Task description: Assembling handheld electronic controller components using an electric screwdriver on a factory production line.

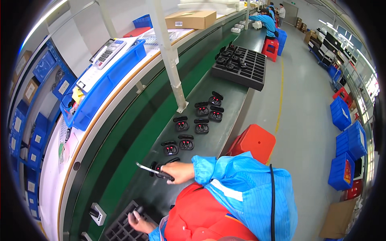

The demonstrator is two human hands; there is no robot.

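Stretched over the bench, my right hand (181,172) is closed around the dark handle of a slim tool (148,168). Its bent silver tip points left; the exact kind is unclear. Beneath and beside that hand lie black earbud charging cases (156,168) with lids raised. Several more open cases (186,142) run up the bench in loose pairs, red lights glowing inside. Lower left, my left hand (138,223) is closed on a small dark piece (139,210), too small to name. It hovers over a black compartment tray (117,228), partly cut off by the frame's lower edge.
Farther up the bench, a black foam tray (257,76) holds several more cases. A white post (171,60) rises beside the green belt (132,160). Right of the bench stands a red stool (255,141). Another person in blue (263,22) sits at the far end.
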